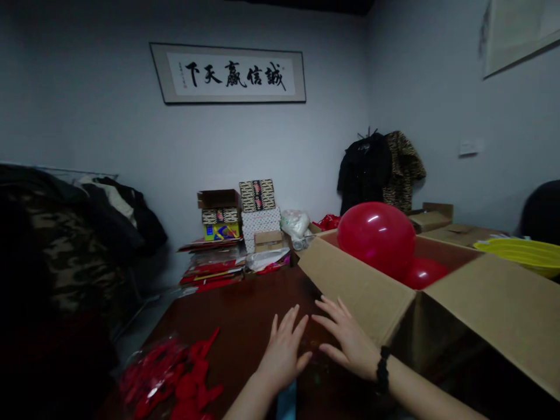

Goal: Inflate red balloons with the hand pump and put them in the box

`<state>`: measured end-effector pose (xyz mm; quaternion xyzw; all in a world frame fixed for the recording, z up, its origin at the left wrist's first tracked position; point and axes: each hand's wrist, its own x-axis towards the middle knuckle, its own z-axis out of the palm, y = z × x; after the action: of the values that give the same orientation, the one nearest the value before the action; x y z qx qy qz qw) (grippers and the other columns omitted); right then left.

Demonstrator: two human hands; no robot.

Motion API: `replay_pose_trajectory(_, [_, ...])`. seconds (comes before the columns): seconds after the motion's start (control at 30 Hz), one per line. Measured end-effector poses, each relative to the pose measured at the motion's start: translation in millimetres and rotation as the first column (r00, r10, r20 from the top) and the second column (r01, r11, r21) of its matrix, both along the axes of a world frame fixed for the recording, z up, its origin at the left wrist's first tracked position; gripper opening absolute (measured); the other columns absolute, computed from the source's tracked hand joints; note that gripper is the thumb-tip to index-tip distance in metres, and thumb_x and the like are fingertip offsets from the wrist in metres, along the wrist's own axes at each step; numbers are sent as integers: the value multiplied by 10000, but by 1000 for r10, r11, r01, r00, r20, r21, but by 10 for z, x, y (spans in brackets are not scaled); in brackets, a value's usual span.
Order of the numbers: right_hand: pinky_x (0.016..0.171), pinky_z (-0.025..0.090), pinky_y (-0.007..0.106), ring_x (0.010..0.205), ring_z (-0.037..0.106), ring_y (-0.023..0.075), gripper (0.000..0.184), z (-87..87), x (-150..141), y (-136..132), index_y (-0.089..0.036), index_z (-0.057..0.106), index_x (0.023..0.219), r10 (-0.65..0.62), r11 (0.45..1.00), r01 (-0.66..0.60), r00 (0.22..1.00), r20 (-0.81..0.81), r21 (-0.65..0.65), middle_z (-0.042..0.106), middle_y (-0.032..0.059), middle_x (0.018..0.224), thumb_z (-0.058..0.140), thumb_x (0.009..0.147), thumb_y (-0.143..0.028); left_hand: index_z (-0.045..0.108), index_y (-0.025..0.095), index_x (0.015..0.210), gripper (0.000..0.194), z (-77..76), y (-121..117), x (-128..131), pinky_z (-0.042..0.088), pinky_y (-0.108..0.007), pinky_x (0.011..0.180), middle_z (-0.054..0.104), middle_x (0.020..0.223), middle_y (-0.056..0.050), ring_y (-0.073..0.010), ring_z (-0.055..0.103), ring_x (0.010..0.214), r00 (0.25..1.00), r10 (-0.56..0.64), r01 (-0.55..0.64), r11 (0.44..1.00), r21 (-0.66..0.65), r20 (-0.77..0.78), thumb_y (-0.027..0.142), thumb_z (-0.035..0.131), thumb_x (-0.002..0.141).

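Observation:
My left hand (pixel 284 350) and my right hand (pixel 347 338) hover side by side over the dark red table (pixel 236 318), fingers stretched out and spread, holding nothing. They are close to the near flap of a large open cardboard box (pixel 359 286). Inside the box sit two inflated red balloons (pixel 376 236), the bigger one on top. A pile of flat, uninflated red balloons (pixel 175 376) lies on the table to the left of my left hand. My right wrist wears a dark band.
Stacked small boxes (pixel 258 213) and red paper packs (pixel 214 268) sit at the table's far end. A yellow basin (pixel 525 254) stands at right behind the box. Clothes hang at left (pixel 65 233) and in the far corner (pixel 380 169). A framed calligraphy scroll (pixel 227 73) hangs on the wall.

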<state>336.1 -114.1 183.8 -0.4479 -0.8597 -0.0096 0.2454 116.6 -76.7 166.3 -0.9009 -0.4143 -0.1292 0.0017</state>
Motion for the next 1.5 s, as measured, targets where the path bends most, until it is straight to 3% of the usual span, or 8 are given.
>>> replay_pose_trajectory(0.2, [1094,145,613,1370,210,274,536,-788,-906,65,-303,444,1273,20,977,-39,995,-95,-208,359,81,1442,392,831,-602,236,313,1432,741,-628,-368,-824,52,-537,1117,100,1546,-47,-260,95,1403,984,174,-166,965,-205,24,425,543,766])
replay_pose_trajectory(0.37, [1058,144,646,1315,310,359,583,-1353,-1498,194,-219,547,1196,-333,925,348,936,111,-156,466,153,1355,451,775,-611,305,288,1413,706,-999,-584,-1435,63,-520,1118,117,1542,-51,-259,99,1401,931,366,-355,894,-274,-14,368,537,751])
replay_pose_trajectory(0.53, [1038,60,662,1315,263,425,712,-1513,-1800,286,-16,410,1296,-486,843,513,856,175,-165,378,283,1372,514,735,-442,372,248,1382,625,-1242,-631,-1971,90,-489,1116,187,1531,-67,-229,159,1393,809,588,-582,795,-173,-21,254,481,767])
replay_pose_trajectory(0.77, [1108,-19,529,1389,129,252,718,-1462,-2038,229,-201,319,1375,-281,930,322,934,222,-176,323,48,1463,495,691,-335,499,233,1283,496,-1509,-581,-2383,151,-517,1091,315,1482,-105,-255,258,1358,691,718,-717,695,-45,77,174,461,792])
replay_pose_trajectory(0.87, [1091,-43,554,1393,83,286,702,-1453,-2041,217,-109,268,1389,-401,895,431,889,220,-110,240,130,1489,432,763,-378,516,238,1265,455,-1515,-524,-2430,145,-515,1091,325,1475,-111,-257,260,1355,703,697,-704,710,-3,143,188,452,818])
replay_pose_trajectory(1.0, [1066,38,600,1337,220,369,682,-1510,-1963,258,6,430,1264,-556,804,587,799,228,-96,380,238,1388,425,781,-474,589,285,1175,396,-1398,-305,-2466,99,-511,1098,308,1487,-79,-247,233,1364,779,606,-617,787,23,158,189,480,807])
replay_pose_trajectory(1.23, [1063,80,592,1297,298,336,573,-1568,-1951,276,-43,489,1206,-570,796,596,797,199,-106,498,178,1301,472,725,-353,643,254,1082,411,-1053,198,-2609,50,-554,1081,336,1471,-98,-263,194,1377,840,539,-542,839,-54,-53,136,522,708])
replay_pose_trajectory(1.5, [1069,72,575,1295,306,311,557,-1585,-1950,301,-57,483,1212,-552,808,574,816,173,-131,500,160,1305,430,709,-291,709,229,833,272,-935,217,-2772,64,-578,1071,566,1262,-84,-280,318,1314,837,529,-538,842,-36,-143,123,485,720])
